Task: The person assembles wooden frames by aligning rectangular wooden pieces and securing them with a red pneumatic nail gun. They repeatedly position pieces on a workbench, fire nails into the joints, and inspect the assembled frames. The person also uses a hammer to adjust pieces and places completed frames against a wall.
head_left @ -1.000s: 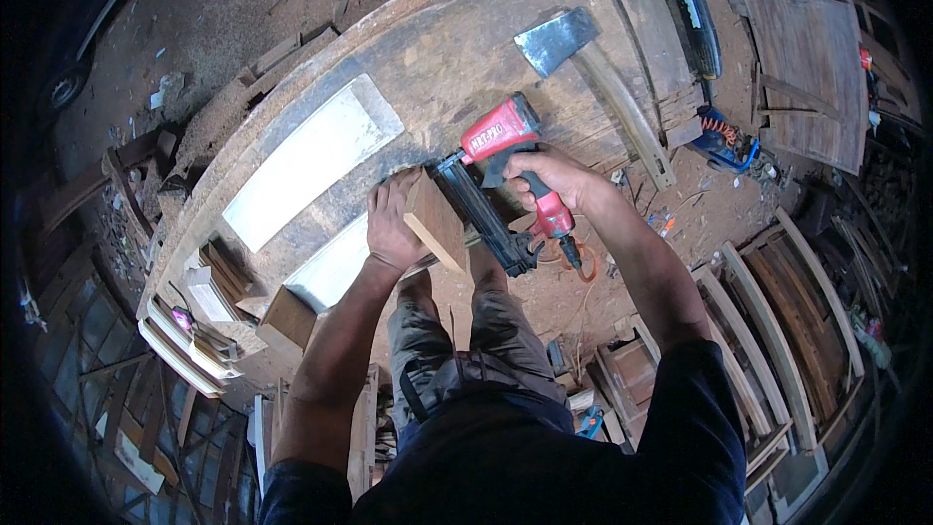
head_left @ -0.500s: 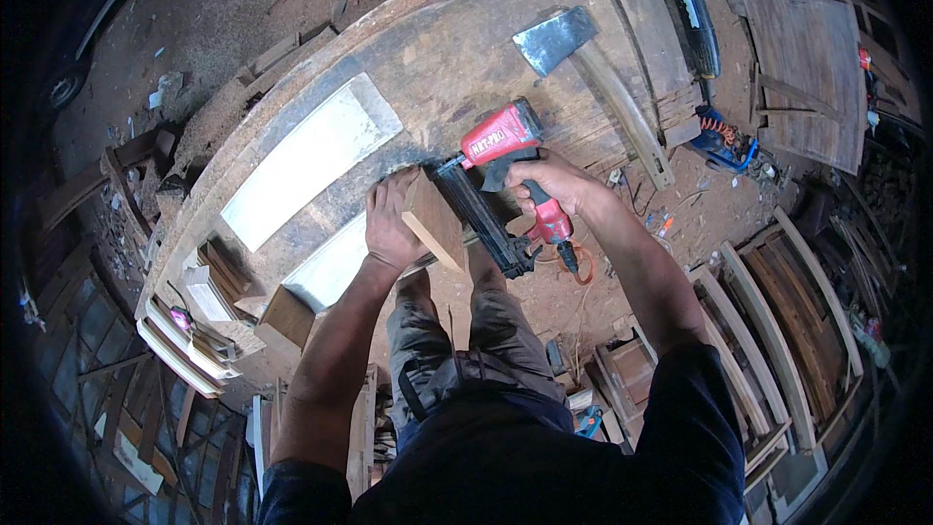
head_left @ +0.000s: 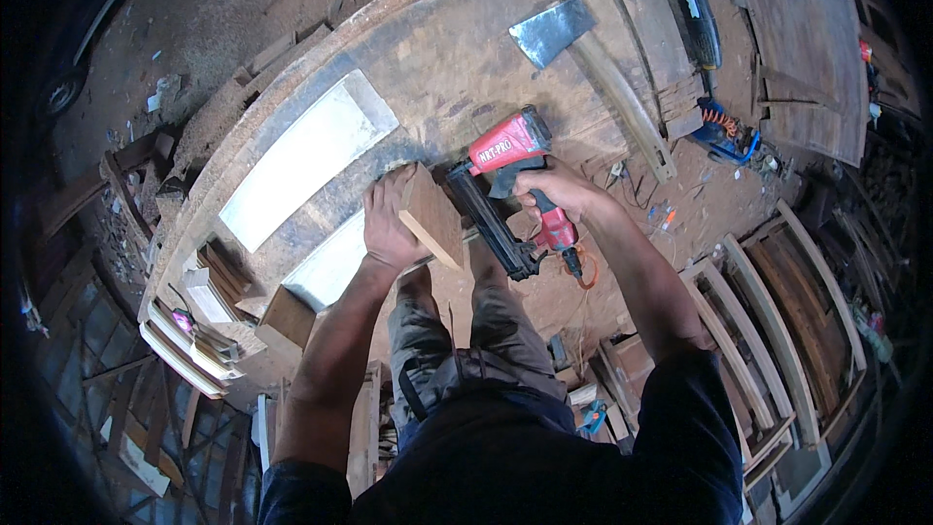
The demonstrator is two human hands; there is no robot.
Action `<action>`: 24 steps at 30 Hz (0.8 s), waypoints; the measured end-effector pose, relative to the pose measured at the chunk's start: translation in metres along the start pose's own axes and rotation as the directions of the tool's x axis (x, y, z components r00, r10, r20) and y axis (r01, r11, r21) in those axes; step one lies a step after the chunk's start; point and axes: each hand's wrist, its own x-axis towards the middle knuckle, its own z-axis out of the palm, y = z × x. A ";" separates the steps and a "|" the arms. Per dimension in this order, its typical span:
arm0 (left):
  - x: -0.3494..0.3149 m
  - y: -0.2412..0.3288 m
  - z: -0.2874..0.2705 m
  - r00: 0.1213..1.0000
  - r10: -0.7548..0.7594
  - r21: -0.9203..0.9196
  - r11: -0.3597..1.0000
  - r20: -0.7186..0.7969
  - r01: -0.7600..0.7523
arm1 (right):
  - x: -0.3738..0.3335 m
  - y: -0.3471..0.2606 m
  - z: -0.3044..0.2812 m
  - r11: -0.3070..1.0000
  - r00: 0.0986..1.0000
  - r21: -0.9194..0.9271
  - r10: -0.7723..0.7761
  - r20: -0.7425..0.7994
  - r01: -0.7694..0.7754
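- Red and black, the nail gun point(head_left: 505, 190) lies across the near edge of the workbench point(head_left: 428, 49), its red head toward the bench and its long black magazine running back toward the person.
- Its nose sits just beside the wooden block point(head_left: 431, 217), close enough that I cannot tell whether the two touch.
- The right hand point(head_left: 556, 192) is wrapped around the gun's handle, fingers closed over the grip; an orange hose end shows just below the handle.
- The wooden block stands on edge at the bench's near rim, its pale face tilted toward the camera.
- The left hand point(head_left: 391, 224) is closed on the block, fingers curled over its top and left side, holding it against the bench.
- Two pale, whitish rectangular boards lie to the left of the block: the larger one point(head_left: 306, 157) further up the bench, the smaller one point(head_left: 330, 267) just beside the left wrist.
- An axe point(head_left: 583, 58) rests further out on the bench, its grey head up and its wooden handle slanting down to the right.
- A black power tool point(head_left: 692, 5) lies beside a dark curved plank point(head_left: 656, 39) near the bench's far right end.
- Stacks of small wood offcuts point(head_left: 209, 297) sit at the left end of the bench.
- Curved wooden frames point(head_left: 777, 311) lean on the ground to the person's right.
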 end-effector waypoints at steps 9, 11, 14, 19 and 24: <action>0.000 -0.004 0.007 0.999 -0.035 0.007 0.999 0.016 0.035 | 0.003 0.019 -0.010 0.999 0.998 0.033 0.023 0.066 -0.025; 0.000 -0.005 0.008 1.000 -0.013 0.020 1.000 -0.008 0.013 | 0.004 0.019 -0.009 0.999 0.998 0.043 0.026 0.051 -0.028; 0.001 -0.005 0.008 1.000 0.001 0.040 0.999 -0.011 -0.001 | 0.003 0.019 -0.006 0.997 0.999 0.071 0.023 0.023 -0.025; 0.001 -0.006 0.009 1.000 -0.004 0.056 0.998 -0.009 0.005 | 0.001 0.017 -0.009 0.999 0.999 0.034 0.018 0.033 -0.020; 0.000 -0.007 0.010 0.999 0.013 0.035 0.999 -0.040 -0.012 | -0.006 0.021 -0.005 0.996 0.999 0.087 0.006 0.050 -0.010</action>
